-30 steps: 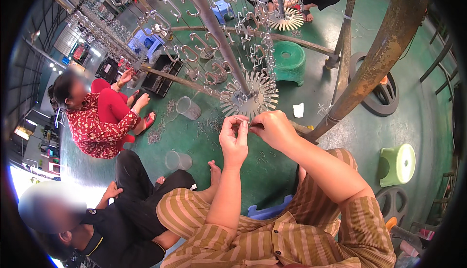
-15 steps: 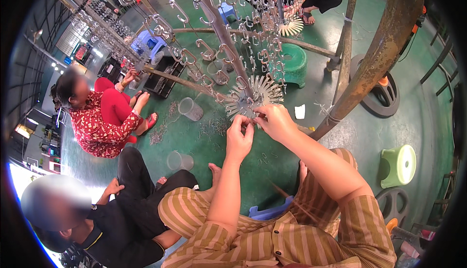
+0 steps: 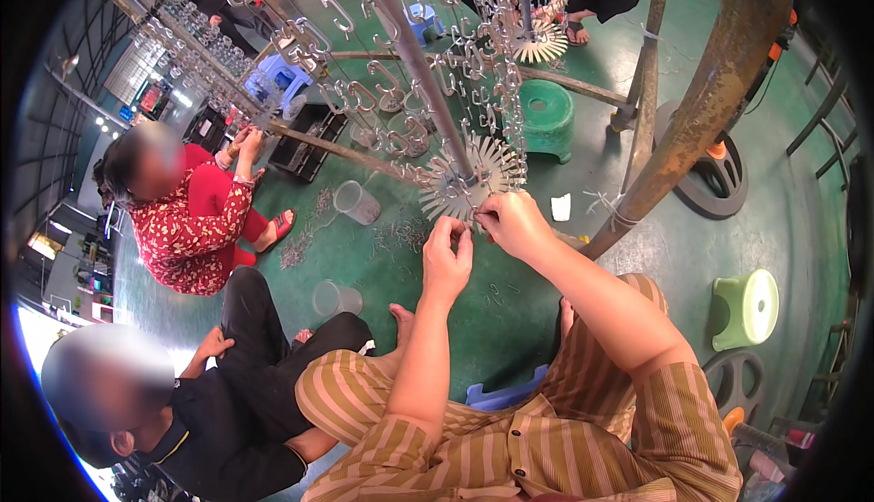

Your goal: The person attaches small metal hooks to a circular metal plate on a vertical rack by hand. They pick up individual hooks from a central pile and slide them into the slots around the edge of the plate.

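Observation:
A slotted metal disc (image 3: 452, 194) with a fringe of flat teeth sits at the lower end of a slanting metal pole (image 3: 407, 51). Metal hooks and links (image 3: 460, 60) hang in strands above and around it. At the disc's near rim my left hand (image 3: 446, 258) is closed in a pinch, thumb against fingers. Close beside it, my right hand (image 3: 515, 225) pinches at the same rim, its fingertips nearly meeting the left ones. Whatever lies between the fingertips is too small to make out in either hand.
Loose hooks (image 3: 401, 235) lie scattered on the green floor near two clear plastic cups (image 3: 356, 202). A green stool (image 3: 546, 120) stands behind the disc. A thick rusty pipe (image 3: 696, 111) slants down at the right. One person crouches at the left; another sits beside me.
The disc and hanging strands have turned and swung slightly. My hands stay pinched at the rim, barely shifted. The crouching person at the left has brought both hands up to the strands there.

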Demonstrator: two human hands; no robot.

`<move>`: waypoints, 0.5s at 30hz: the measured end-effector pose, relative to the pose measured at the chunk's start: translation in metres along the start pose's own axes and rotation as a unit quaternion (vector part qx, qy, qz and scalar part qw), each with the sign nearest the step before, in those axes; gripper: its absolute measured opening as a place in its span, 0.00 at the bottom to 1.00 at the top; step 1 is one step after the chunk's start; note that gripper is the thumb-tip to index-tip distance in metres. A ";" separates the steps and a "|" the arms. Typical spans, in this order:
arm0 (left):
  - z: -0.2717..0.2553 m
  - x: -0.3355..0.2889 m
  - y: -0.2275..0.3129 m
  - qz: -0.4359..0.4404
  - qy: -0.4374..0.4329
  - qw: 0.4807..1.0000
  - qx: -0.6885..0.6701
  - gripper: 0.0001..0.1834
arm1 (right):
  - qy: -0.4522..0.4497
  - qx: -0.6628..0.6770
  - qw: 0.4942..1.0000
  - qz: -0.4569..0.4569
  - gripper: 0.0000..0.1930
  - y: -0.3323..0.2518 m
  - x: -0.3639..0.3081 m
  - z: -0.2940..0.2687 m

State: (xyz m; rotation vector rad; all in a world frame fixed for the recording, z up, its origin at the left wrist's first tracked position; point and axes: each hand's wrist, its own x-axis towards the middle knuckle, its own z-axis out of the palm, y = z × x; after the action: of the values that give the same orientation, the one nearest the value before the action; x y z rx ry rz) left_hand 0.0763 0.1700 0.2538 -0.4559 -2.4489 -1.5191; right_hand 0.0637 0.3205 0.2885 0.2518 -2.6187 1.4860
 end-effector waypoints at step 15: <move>0.015 0.001 -0.003 0.029 0.008 0.997 0.066 0.05 | -0.008 -0.071 0.997 -0.011 0.06 0.007 -0.007 -0.004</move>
State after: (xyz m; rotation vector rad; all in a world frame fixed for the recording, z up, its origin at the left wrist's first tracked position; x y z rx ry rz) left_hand 0.0736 0.1825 0.2447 -0.4836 -2.4805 -1.3241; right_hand 0.0692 0.3279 0.2830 0.2786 -2.7090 1.2886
